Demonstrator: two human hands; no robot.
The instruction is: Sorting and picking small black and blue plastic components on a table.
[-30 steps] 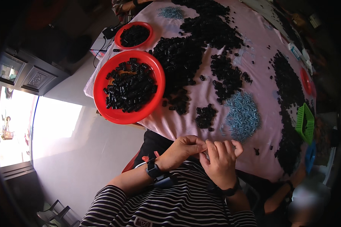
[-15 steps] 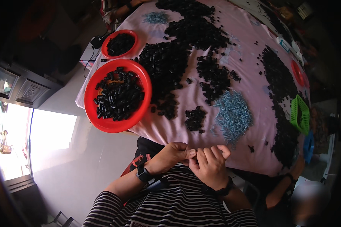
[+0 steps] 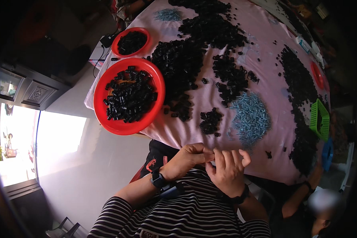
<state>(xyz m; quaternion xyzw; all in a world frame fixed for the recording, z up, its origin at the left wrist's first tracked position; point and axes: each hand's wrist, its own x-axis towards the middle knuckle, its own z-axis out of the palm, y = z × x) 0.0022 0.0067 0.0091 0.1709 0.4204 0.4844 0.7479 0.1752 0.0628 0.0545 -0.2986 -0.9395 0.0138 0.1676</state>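
On the near side of the blue pile (image 3: 250, 119), the left hand (image 3: 188, 159) is pinching with thumb and forefinger, and the right hand (image 3: 228, 171) is meeting it with bent fingers, the little finger standing apart. I can't tell from here what, if anything, they're gripping. Small black pieces (image 3: 211, 121) are lying just left of the pile, a bigger black heap (image 3: 178, 63) spreading beyond them. Further left of the pile, a red bowl (image 3: 129, 127) is holding more; well right of it, a green basket (image 3: 324, 121) is sitting.
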